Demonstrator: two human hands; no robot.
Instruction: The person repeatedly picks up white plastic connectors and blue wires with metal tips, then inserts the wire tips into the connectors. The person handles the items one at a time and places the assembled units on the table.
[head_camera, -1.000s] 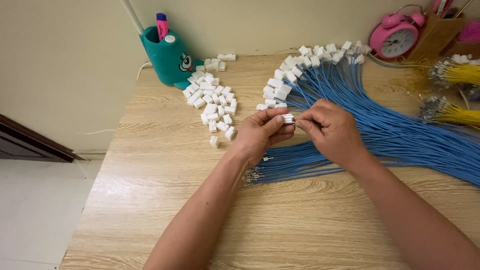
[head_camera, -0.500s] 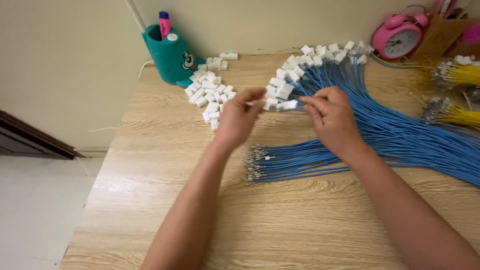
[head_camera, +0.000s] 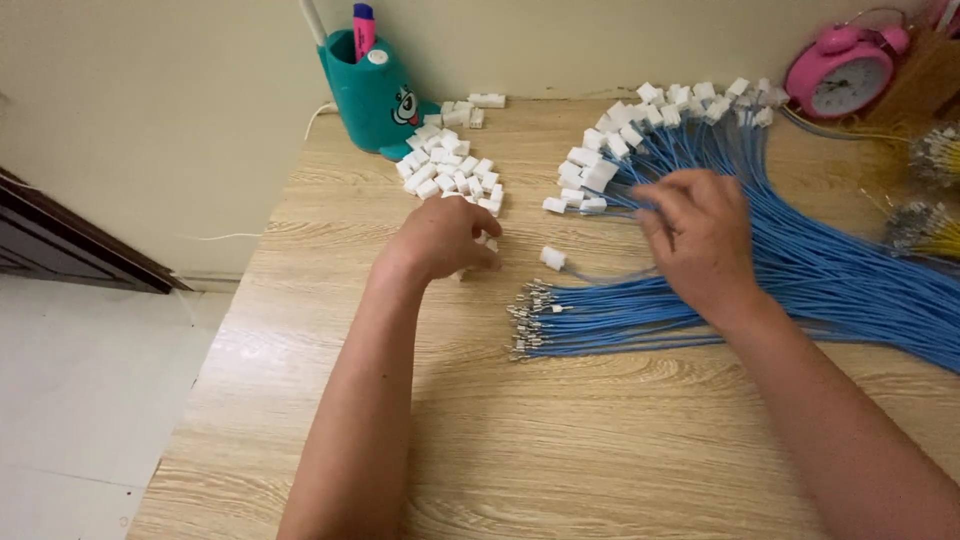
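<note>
One clock (head_camera: 838, 82) – one holder (head_camera: 372, 95) (two hands (head_camera: 445, 235))

A teal character-shaped pen holder (head_camera: 372, 92) stands at the back of the wooden desk (head_camera: 560, 450), against the cream wall (head_camera: 180, 110), with a pink marker (head_camera: 363, 24) poking out of its top. A pink twin-bell alarm clock (head_camera: 842, 72) sits at the far right corner, and bundles of yellow wires (head_camera: 935, 190) lie near the right edge. To the left, below the desk, are pale floor (head_camera: 70, 400) and a dark wooden edge (head_camera: 70, 235).
</note>
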